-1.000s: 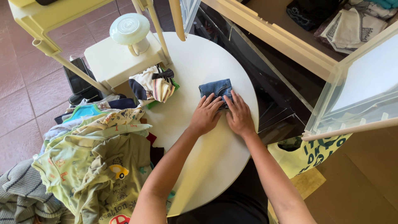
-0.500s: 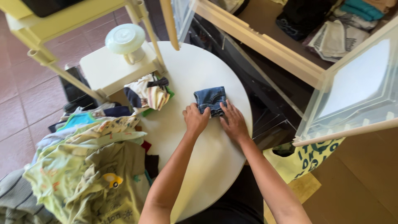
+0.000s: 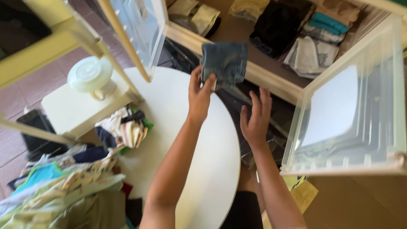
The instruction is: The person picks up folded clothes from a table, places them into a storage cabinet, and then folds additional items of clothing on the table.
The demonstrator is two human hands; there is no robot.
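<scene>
The left hand (image 3: 199,95) holds the cloth (image 3: 224,62) up over the far edge of the table (image 3: 212,169), with open air around it; the right hand (image 3: 255,116) hangs free beside it. Ahead, the shelf rail (image 3: 271,82) crosses the way into the cabinet, whose floor is bare in the middle, between folded stacks (image 3: 313,51). Two clear doors (image 3: 352,110) stand open, narrowing the gap from either side. The table's near half lies bare; clothes (image 3: 123,131) crowd its left edge.
</scene>
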